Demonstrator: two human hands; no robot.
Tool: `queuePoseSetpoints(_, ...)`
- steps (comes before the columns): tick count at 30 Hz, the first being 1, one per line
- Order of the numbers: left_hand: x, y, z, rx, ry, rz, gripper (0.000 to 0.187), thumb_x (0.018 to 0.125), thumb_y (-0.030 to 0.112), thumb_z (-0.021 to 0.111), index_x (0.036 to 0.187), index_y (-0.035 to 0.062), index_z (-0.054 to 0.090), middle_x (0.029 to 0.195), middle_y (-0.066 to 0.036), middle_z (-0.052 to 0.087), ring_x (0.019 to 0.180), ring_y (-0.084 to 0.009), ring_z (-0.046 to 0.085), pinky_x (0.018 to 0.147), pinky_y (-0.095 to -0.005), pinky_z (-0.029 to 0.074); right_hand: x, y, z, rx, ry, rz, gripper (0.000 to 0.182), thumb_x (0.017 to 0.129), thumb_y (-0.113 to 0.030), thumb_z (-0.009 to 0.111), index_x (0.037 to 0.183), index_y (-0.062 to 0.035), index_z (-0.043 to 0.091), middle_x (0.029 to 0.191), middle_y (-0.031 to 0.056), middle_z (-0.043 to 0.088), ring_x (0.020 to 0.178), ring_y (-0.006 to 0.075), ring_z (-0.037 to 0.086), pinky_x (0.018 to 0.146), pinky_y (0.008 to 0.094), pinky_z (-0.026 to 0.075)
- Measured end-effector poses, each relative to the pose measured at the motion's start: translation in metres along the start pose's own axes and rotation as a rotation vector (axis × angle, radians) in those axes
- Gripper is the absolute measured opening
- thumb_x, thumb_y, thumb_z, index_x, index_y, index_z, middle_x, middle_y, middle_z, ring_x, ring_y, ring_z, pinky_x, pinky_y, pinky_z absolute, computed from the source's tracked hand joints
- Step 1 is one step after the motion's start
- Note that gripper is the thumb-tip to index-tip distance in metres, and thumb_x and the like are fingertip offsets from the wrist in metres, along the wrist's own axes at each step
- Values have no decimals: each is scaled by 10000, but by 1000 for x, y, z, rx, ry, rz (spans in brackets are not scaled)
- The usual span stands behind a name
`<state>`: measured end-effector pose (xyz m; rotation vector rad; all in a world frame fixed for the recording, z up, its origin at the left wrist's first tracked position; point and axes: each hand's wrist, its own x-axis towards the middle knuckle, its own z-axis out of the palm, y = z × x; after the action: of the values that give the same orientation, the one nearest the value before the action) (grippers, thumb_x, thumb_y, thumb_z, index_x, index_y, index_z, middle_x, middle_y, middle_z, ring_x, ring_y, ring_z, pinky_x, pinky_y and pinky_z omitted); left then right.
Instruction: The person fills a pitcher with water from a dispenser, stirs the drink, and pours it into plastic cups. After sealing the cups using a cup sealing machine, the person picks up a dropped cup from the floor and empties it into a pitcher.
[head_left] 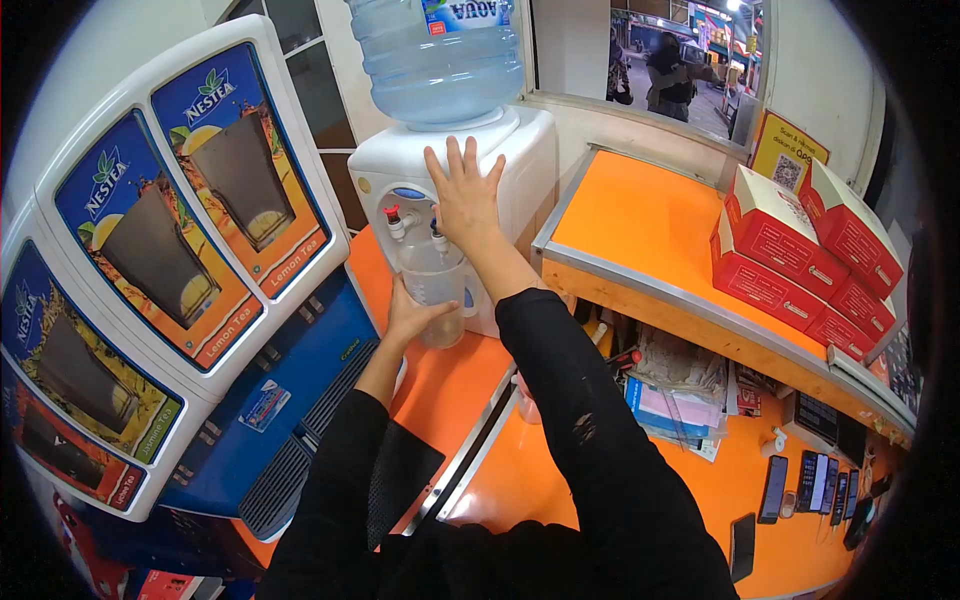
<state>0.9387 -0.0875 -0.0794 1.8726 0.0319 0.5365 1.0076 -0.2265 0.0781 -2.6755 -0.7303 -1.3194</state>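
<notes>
Tea machine: the big blue and white drinks machine (170, 250) stands just left of the water cooler, its iced tea panels facing the person.
Counter: the orange counter (650, 215) runs off to the right of the water cooler, with a lower orange shelf below it.
Water cooler: the white water cooler (510, 150) sits at the back of the counter with a blue water bottle (440, 60) upended on top; two small taps stick out of its front.
Red boxes: a stack of red boxes (800, 250) lies well to the right of the water cooler, on the raised counter.
Papers and phones: a pile of papers (680, 390) and a row of phones (810, 480) lie on the lower shelf, right of and below the water cooler.
Jug: a clear plastic jug (436, 290) stands upright directly under the taps of the water cooler, its long axis vertical, its base just above the drip ledge.
Right hand: the right hand (466, 200) lies flat against the front of the water cooler above the taps, fingers spread wide; the jug is straight below its palm.
Left hand: the left hand (408, 318) wraps the jug's lower left side from below, fingers curled around it. It is the hand on the jug; the right touches only the cooler.
</notes>
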Motion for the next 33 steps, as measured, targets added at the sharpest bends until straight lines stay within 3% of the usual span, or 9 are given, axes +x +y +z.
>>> queuePoseSetpoints(4,0,-3,0,20,-16,36,1067,540,241,967,1350,-33,328,1298,-198,528,1216,-302,549,1025,-428,464,0,0,1,-4,-3,0,916,749,-385,772,1520,-214,309,1528,148,305,1421,374,254,1020,723,286)
queuePoseSetpoints(13,-1,0,0,24,11,20,1085,489,268,974,1331,-37,361,1281,-196,537,1206,-303,556,1026,-412,464,0,0,0,0,8,-1,926,734,-375,782,1517,-211,316,1524,153,311,1419,377,258,1020,726,279)
queuePoseSetpoints(22,-1,2,-2,39,-29,-10,1077,531,221,970,1361,-23,328,1321,-192,519,1238,-300,538,1035,-423,458,-1,0,3,-4,51,-3,922,729,-368,787,1512,-208,328,1517,155,325,1412,382,275,1011,729,284)
queuePoseSetpoints(33,4,-17,2,-65,-16,174,1053,505,256,991,1315,-3,371,1271,-173,542,1196,-294,558,1012,-420,479,2,-1,19,13,63,4,947,739,-370,772,1533,-198,287,1576,167,265,1465,399,194,1050,744,247)
